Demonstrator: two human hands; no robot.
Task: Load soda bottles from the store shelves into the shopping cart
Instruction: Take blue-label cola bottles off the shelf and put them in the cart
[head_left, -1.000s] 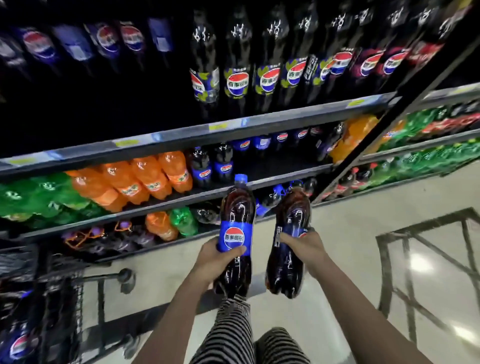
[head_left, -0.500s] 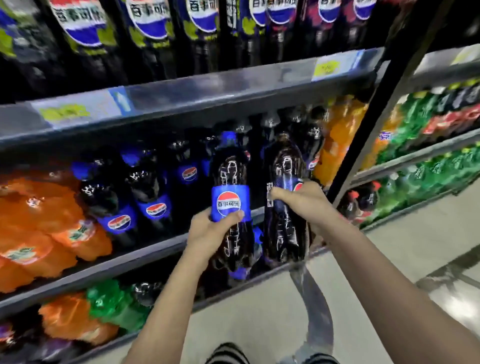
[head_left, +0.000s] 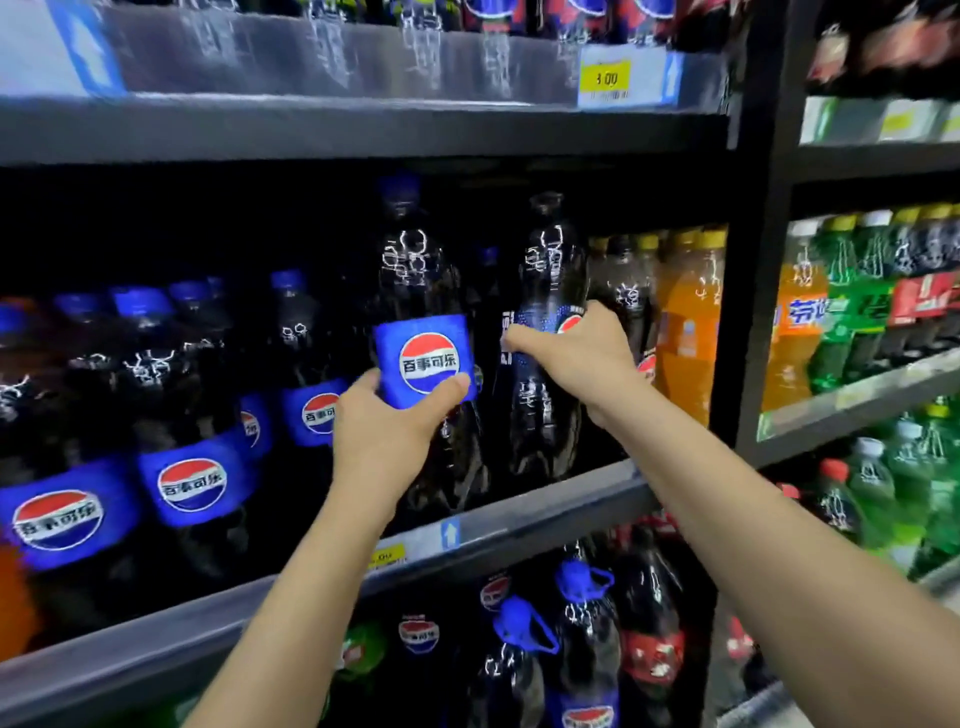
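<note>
1. Blue-label cola bottle (head_left: 423, 358) and dark-label cola bottle (head_left: 545, 415) upright, side by side at the front of the middle shelf (head_left: 519, 519), orange soda bottles (head_left: 685, 322) just to the right
2. Step looks like the pick; next move needs both lifted clear of the shelf lip and carried to the cart, which is out of view
3. Left hand (head_left: 389, 421) wraps the blue label, thumb in front; right hand (head_left: 582, 358) grips the dark bottle's label band; both arms stretched forward

free: dark gap above cola bottles (head_left: 192, 415) | blocked: upper shelf (head_left: 363, 130) overhead, black upright (head_left: 753, 260) right
</note>
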